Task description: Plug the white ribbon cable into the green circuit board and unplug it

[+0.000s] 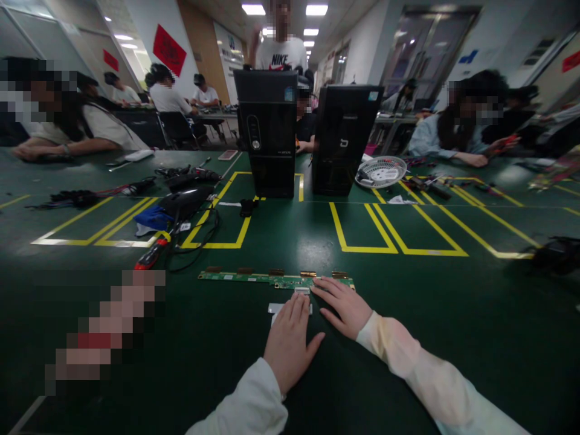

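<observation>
A long, narrow green circuit board (247, 278) lies crosswise on the green table, with several copper-coloured tabs along its far edge. My left hand (290, 341) is open, palm down, its fingers stretched forward and their tips at the white connector (302, 290) on the board's near edge. Partly under those fingers lies a flat pale strip (274, 309); I cannot tell whether it joins the connector. My right hand (344, 307) is also open, resting with its fingertips on the right part of the board, which they partly hide.
Two black computer towers (273, 145) (345, 142) stand at the back. Left are a red-and-black screwdriver (151, 254), a blue cloth (153, 219) and black cables (193, 260). A white basket (381, 172) sits back right. People sit around; one person (281, 54) stands behind the towers.
</observation>
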Tool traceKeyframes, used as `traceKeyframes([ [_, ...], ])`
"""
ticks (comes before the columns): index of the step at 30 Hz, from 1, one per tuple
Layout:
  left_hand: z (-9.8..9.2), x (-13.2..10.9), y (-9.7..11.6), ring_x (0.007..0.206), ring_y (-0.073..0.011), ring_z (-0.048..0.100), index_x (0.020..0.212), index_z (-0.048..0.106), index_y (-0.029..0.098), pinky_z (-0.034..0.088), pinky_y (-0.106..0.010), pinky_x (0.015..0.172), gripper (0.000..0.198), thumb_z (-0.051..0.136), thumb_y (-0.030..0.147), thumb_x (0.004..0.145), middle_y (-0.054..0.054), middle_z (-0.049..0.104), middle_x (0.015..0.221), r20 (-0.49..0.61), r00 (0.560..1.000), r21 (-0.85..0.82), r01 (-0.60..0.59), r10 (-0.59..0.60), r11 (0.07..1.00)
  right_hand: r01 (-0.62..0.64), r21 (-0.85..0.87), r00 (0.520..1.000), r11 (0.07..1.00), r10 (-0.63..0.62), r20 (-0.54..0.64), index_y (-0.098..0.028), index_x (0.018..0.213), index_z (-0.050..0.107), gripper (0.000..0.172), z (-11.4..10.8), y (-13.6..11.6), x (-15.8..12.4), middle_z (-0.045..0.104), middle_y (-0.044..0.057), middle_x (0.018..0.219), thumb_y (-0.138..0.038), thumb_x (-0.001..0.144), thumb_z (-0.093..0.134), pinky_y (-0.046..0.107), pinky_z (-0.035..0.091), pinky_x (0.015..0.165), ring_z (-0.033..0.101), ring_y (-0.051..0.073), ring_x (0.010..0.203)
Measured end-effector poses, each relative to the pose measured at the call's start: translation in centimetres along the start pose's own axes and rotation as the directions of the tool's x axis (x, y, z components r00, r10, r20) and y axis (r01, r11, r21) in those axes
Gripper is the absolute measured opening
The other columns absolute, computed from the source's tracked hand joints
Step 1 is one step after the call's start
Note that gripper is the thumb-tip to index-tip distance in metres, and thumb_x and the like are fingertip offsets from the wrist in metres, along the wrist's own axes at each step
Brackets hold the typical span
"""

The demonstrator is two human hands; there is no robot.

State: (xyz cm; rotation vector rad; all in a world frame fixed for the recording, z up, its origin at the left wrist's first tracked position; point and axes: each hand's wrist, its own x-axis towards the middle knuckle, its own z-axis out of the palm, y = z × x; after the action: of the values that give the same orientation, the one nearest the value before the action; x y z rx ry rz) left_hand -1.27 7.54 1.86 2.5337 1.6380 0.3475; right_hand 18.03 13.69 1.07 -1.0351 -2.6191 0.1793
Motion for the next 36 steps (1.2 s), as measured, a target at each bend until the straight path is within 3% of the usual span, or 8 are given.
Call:
traceKeyframes([
  [7, -0.8, -0.5, -0.9, 0.132, -0.0278, 0.04, 0.134, 0.042, 0.011, 0.039, -0.047, 0.106, 0.047, 0.041, 0.033, 0.092, -0.016, 0.048, 0.139, -0.074, 0.997, -0.002, -0.026, 0.025, 1.0, 0.007, -0.008, 1.0, 1.0, -0.007, -0.018, -0.016, 0.136, 0.044, 0.047, 0.1, 0.0, -0.1, 0.039, 0.012, 0.143, -0.03, 0.091, 0.043, 0.046, 0.033, 0.109, 0.031, 0.024, 0.134],
  [16, -1.2, -0.7, -0.6, 0.12, -0.0253, 0.051, 0.127, 0.047, 0.011, 0.044, -0.043, 0.102, 0.039, 0.043, 0.023, 0.09, -0.014, 0.055, 0.127, -0.067, 0.997, -0.057, -0.038, 0.034, 0.998, 0.001, -0.026, 1.0, 1.0, -0.001, 0.002, -0.017, 0.136, 0.044, 0.046, 0.0, 0.0, 0.4, 0.037, 0.012, 0.144, -0.027, 0.091, 0.042, 0.047, 0.034, 0.106, 0.033, 0.025, 0.132],
  [36, -1.6, -0.2, -0.2, 0.121, -0.0282, 0.05, 0.129, 0.047, 0.008, 0.044, -0.044, 0.101, 0.045, 0.047, 0.03, 0.09, -0.016, 0.055, 0.129, -0.016, 0.998, 0.008, -0.061, 0.061, 0.998, 0.008, 0.014, 1.0, 1.0, -0.008, 0.004, -0.017, 0.136, 0.045, 0.046, 0.1, 0.2, 0.4, 0.037, 0.009, 0.145, -0.026, 0.091, 0.042, 0.047, 0.031, 0.109, 0.03, 0.023, 0.134],
])
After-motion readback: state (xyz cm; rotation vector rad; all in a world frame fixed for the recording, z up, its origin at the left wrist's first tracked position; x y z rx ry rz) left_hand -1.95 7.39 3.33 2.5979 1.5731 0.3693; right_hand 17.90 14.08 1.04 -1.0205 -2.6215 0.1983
